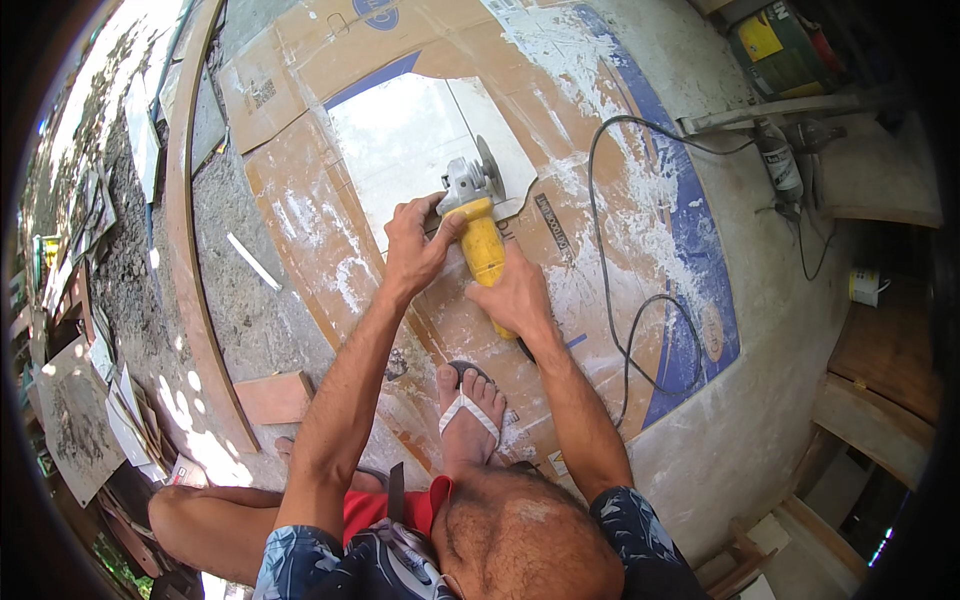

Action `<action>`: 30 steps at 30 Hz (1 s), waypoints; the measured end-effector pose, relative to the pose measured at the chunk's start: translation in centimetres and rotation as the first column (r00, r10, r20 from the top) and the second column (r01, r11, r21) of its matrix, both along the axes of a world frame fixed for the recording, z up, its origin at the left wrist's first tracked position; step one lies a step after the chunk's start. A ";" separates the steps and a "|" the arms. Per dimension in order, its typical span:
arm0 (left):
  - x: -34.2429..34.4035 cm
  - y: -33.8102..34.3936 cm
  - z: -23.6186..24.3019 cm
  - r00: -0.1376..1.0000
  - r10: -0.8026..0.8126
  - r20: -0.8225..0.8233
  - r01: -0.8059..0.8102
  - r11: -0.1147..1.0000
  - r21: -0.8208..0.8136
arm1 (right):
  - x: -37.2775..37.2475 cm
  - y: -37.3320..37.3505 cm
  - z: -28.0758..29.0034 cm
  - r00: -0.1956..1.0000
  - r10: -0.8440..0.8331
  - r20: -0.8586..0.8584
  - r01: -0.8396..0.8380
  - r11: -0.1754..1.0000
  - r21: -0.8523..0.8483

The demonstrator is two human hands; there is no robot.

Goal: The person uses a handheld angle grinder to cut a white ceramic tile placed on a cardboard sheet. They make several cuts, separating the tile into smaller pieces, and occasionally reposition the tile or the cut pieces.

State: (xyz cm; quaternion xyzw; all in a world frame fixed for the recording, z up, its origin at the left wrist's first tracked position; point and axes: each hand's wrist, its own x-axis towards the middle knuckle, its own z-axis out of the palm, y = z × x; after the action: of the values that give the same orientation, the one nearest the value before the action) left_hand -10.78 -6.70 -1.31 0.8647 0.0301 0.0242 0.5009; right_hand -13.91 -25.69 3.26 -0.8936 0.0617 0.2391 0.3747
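An angle grinder with a yellow body, grey metal head and thin disc is held between my hands. My right hand wraps around the rear of its yellow body. My left hand grips the front, by the metal head, with the thumb on the yellow housing. Beneath the tool's head lies a white tile, with a dark line across its right part. The disc stands on edge over the tile near that line; whether it touches cannot be told. The tile rests on a flattened cardboard sheet.
White dust covers much of the cardboard. A black cord loops along the right. My sandalled foot is planted just behind the grinder. A long wooden plank and a white strip lie left. Bottles stand at the upper right.
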 end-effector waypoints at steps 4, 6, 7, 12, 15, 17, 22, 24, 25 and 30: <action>-0.2 0.0 0.2 1.000 -0.004 0.000 0.004 1.000 0.004 | -0.2 -0.1 0.0 1.000 0.008 -0.006 -0.008 1.000 -0.014; -0.2 -0.1 0.3 1.000 -0.002 -0.004 0.002 1.000 0.003 | -0.2 -0.1 0.0 1.000 0.013 -0.013 -0.014 1.000 -0.021; -0.3 -0.1 0.2 1.000 -0.002 -0.006 0.002 1.000 0.002 | -0.3 -0.1 0.0 1.000 0.013 -0.014 -0.013 1.000 -0.022; -0.4 -0.2 0.2 1.000 -0.007 -0.003 0.007 1.000 -0.017 | -0.4 -0.3 0.1 1.000 0.010 -0.019 -0.011 1.000 -0.013; -0.5 -0.3 0.2 1.000 -0.005 -0.001 0.005 1.000 -0.017 | -0.6 -0.4 0.0 1.000 0.008 -0.012 -0.008 1.000 0.002; -0.6 -0.3 0.0 1.000 -0.003 0.010 0.003 1.000 -0.008 | -0.7 -0.4 0.1 1.000 0.009 -0.007 -0.009 1.000 -0.001; -0.8 -0.4 -0.3 1.000 0.001 0.012 -0.001 1.000 -0.017 | -0.9 -0.4 0.3 1.000 0.001 -0.021 -0.001 1.000 -0.014; -0.9 -0.4 -0.3 1.000 -0.004 0.009 0.004 1.000 -0.014 | -0.9 -0.5 0.4 1.000 0.001 -0.031 -0.001 1.000 -0.025; -0.9 -0.4 -0.4 1.000 -0.006 0.009 0.006 1.000 -0.012 | -1.0 -0.5 0.4 1.000 -0.001 -0.029 0.000 1.000 -0.021; -1.2 -0.5 -0.4 1.000 -0.012 0.017 0.012 1.000 -0.002 | -1.3 -0.6 0.1 1.000 0.000 -0.014 0.000 1.000 0.006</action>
State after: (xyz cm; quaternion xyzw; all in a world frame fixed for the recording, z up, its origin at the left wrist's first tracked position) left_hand -12.00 -7.17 -1.70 0.8641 0.0206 0.0286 0.5021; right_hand -15.22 -26.32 3.41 -0.8907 0.0638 0.2456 0.3771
